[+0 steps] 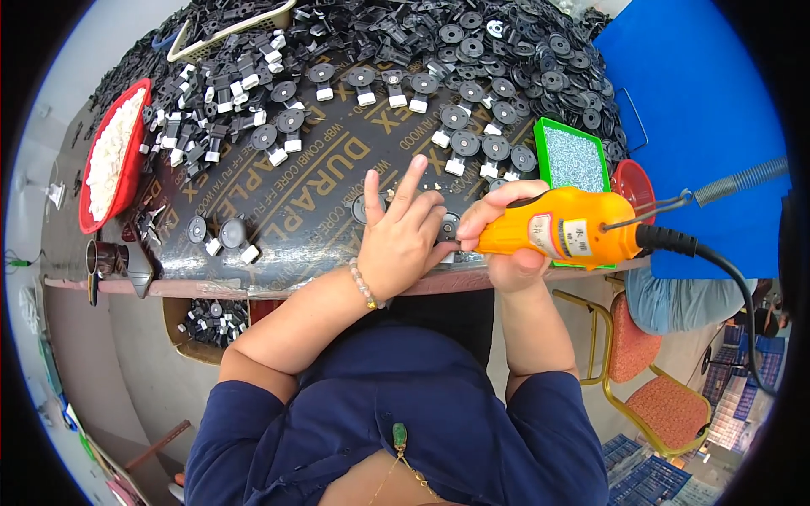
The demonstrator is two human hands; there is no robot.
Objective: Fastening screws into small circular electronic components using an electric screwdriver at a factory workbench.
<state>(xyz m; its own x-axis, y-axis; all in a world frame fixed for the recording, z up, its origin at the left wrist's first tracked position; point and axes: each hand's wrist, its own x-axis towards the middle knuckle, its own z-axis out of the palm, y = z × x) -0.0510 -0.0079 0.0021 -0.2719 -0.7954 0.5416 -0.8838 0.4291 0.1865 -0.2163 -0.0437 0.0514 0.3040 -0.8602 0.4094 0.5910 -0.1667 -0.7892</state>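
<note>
My right hand (498, 221) grips an orange electric screwdriver (564, 228), its tip pointing left at a small black round part (448, 228) near the table's front edge. My left hand (398, 234) steadies that part with thumb and lower fingers, while two fingers stick up. The part is mostly hidden between the hands. A black cable and a coiled spring hanger (742, 179) lead off the tool to the right.
Several assembled black discs with white blocks (460, 126) lie in rows on the dark plywood tabletop (295, 219); loose black parts are heaped behind. A red bowl of white pieces (114, 156) stands left, a green tray of screws (572, 156) right, chairs (658, 396) below right.
</note>
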